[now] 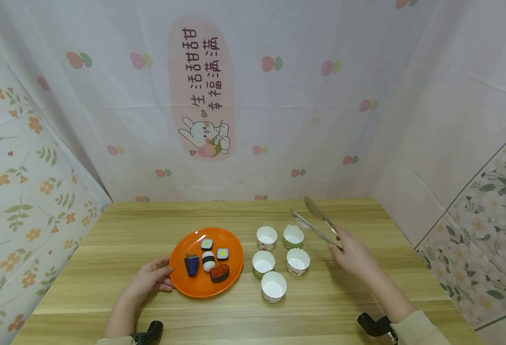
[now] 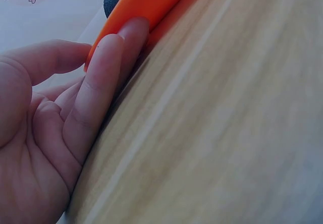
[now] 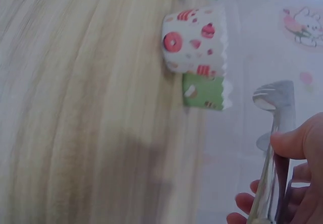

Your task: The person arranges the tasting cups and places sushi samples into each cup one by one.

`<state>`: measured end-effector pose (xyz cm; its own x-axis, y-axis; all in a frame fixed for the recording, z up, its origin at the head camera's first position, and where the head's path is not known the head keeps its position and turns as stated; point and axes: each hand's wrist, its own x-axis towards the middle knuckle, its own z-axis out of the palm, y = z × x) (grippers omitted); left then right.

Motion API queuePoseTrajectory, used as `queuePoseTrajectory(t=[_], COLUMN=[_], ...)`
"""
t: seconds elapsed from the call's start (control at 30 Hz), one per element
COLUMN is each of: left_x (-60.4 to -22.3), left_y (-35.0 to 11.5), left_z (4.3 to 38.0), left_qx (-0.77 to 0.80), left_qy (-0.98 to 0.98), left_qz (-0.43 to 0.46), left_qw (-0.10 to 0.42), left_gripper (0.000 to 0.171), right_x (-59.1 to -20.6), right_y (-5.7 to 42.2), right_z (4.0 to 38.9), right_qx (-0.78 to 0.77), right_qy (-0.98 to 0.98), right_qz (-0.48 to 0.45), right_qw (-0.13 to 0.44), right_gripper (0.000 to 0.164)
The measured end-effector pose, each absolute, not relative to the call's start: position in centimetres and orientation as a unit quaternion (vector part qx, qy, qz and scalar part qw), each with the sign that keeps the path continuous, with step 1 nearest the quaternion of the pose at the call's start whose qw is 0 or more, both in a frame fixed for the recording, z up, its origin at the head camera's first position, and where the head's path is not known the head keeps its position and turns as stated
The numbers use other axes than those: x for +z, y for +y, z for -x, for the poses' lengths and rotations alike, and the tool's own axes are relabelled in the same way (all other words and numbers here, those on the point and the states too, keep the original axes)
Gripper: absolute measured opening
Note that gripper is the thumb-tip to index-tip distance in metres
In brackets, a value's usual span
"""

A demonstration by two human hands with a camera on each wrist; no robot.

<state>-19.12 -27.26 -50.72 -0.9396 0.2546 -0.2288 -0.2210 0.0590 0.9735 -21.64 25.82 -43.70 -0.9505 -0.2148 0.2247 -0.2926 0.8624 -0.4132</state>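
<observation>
In the head view my left hand [image 1: 151, 277] pinches the left rim of a round orange plate [image 1: 184, 286], thumb above and fingers under the edge. The plate bears several toy sushi pieces: a red-topped roe sushi [image 1: 220, 273], a white rice piece with a black band [image 1: 208, 261], a dark blue hand roll [image 1: 191, 265] and two small rolls with yellow centres, one being the right-hand roll [image 1: 223, 254]. Over the table's right side my right hand [image 1: 351, 251] grips metal food tongs [image 3: 272, 173]; their two arms are spread apart, tips pointing up and left, with nothing between them.
Several paper baking cups stand in a cluster between plate and tongs, the nearest being a white cup [image 1: 273, 287]. A cup with red dessert prints [image 3: 194, 42] shows beside green ones in the right wrist view. Printed curtains [image 1: 279, 120] hang behind the wooden table [image 1: 322, 316].
</observation>
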Motion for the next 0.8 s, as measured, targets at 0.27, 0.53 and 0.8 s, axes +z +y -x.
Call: queuePoseTrajectory(t=[0.27,0.53,0.8], left_x=[-50.8,-50.9,-51.0], left_y=[-27.3,-27.2,-27.3], left_z=[19.1,19.1,19.2], left_qx=[0.687,0.687,0.68], left_qy=[0.706,0.705,0.712], left_qz=[-0.015,-0.012,-0.008], left_qw=[0.172,0.174,0.175], left_gripper=[0.059,0.059,0.06], right_x=[-42.8,-42.2,-41.8], right_y=[24.7,23.8,22.8], right_z=[21.2,20.8,20.3], right_qx=[0.229,0.211,0.2], right_qy=[-0.958,-0.956,-0.953], right_qz=[-0.15,-0.174,-0.196], right_qw=[0.09,0.108,0.111], right_gripper=[0.065,0.064,0.062])
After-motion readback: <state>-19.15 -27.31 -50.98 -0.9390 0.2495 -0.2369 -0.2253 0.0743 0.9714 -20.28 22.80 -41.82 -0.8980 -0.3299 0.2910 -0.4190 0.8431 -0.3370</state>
